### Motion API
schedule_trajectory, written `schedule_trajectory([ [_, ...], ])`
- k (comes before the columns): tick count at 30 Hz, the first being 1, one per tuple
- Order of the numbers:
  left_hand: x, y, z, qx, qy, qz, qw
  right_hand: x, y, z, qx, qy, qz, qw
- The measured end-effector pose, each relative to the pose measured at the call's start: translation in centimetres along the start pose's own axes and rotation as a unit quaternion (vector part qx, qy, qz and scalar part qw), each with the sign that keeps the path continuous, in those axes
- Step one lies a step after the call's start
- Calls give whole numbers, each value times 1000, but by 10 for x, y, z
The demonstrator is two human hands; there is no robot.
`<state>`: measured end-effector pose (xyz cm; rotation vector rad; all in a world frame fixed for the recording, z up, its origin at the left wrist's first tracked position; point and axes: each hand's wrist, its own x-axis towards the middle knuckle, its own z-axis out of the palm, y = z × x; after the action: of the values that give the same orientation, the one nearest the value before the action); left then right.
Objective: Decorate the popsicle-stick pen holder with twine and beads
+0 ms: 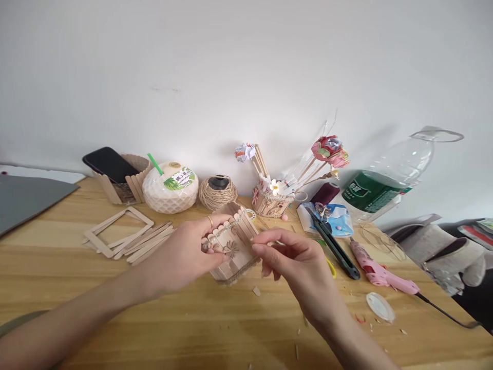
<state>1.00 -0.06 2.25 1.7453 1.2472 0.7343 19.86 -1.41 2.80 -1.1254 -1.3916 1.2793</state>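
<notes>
My left hand (192,251) is closed around a small holder made of craft sticks (241,241), which is tilted above the table. Its front carries a brown flower shape (231,249), and beaded trim runs along the scalloped upper edge. A braided band edges its base. At the holder's right side, the thumb and index finger of my right hand (289,254) are pinched together, close to or touching the wall. Whatever may be between those fingertips is too small to make out.
Loose craft sticks (148,244) and stick frames (119,231) lie left. Behind stand a twine roll (218,194), a white coconut (170,192) and a decorated flower holder (269,200). On the right are a utility knife (334,244), a pink glue gun (381,272) and a plastic bottle (385,180).
</notes>
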Motion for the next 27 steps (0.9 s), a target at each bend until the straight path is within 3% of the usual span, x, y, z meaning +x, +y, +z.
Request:
schedule_trajectory([
  [5, -1, 2, 1, -24, -11, -2, 1000, 7, 2, 5, -42, 28, -67, 997],
  [13, -2, 5, 0, 2, -10, -4, 1000, 13, 0, 9, -30, 7, -6, 999],
  [19, -3, -4, 1, -10, -4, 4, 1000, 16, 4, 9, -70, 36, -63, 995],
  [27, -6, -1, 1, -27, -11, 4, 1000, 17, 8, 16, -60, 67, -54, 994],
])
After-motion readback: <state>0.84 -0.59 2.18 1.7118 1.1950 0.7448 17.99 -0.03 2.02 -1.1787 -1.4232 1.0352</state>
